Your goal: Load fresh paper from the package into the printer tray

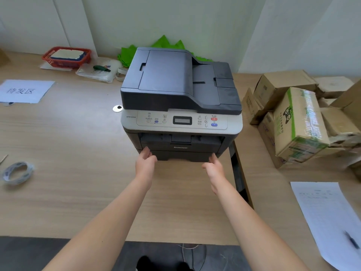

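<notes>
Pale wood-grain desk (78,133), dark grey multifunction printer (180,98) at twelve o'clock: left hand (145,163) and right hand (214,166), fingers open, touch the closed black paper tray (183,155). Opening step; next, a level pull. No paper package identifiable.

Printer (180,98) – matt dark-grey plastic lid, lightly dusty-looking, with a smooth pale-grey plastic control panel and glossy little display. Table (64,137) – light wood-grain laminate, smooth, low sheen. Cardboard boxes (283,85) are rough brown card; one box (298,122) is wrapped in glossy clear tape. Red basket (66,56) is perforated plastic. Tape roll (16,173) looks shiny, translucent. Paper sheet (330,218) is plain matt white. Green crumpled tissue-like paper (128,53) sits behind.
</notes>
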A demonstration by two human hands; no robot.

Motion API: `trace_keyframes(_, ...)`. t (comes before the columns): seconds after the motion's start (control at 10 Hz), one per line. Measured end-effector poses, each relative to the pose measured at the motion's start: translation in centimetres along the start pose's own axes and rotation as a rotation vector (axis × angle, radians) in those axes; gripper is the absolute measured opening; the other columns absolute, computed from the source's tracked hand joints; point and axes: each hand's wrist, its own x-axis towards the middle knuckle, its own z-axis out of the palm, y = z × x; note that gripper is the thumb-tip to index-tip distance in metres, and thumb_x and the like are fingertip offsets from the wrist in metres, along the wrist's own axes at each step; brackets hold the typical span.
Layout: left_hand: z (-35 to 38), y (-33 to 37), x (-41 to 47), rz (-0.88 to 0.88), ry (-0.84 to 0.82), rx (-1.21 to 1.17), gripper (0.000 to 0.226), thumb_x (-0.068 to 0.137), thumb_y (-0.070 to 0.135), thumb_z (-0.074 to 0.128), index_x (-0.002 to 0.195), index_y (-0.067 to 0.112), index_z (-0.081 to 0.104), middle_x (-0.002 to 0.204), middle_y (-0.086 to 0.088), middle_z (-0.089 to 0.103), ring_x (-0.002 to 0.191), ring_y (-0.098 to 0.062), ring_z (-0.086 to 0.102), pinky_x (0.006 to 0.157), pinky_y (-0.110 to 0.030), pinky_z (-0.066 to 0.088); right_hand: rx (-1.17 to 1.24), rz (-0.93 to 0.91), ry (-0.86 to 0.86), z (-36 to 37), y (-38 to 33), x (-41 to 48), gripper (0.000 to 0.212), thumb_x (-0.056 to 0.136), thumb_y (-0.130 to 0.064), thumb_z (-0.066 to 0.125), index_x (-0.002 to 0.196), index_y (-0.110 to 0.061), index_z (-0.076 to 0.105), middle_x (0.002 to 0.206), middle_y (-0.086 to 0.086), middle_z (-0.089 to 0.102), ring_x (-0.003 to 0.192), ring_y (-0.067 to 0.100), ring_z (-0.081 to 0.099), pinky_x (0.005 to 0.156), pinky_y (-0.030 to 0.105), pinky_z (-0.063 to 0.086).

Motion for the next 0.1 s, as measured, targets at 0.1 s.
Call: trace_keyframes(0.1,-0.76,0.15,-2.34,0.055,-0.034,0.061,0.063,0.087,-0.002,0.046,0.147,0.015,0.037,0.151,0.001,0.042,0.137,-0.014,0.041,0.106,-0.026,0.031,-0.03,-0.029,-0.017,0.14,0.08,-2.07,0.074,0.091,0.004,0.049,0.155,-0.016,0.018,0.159,0.004,0.029,0.144,0.023,0.031,0.113,0.035,0.027)
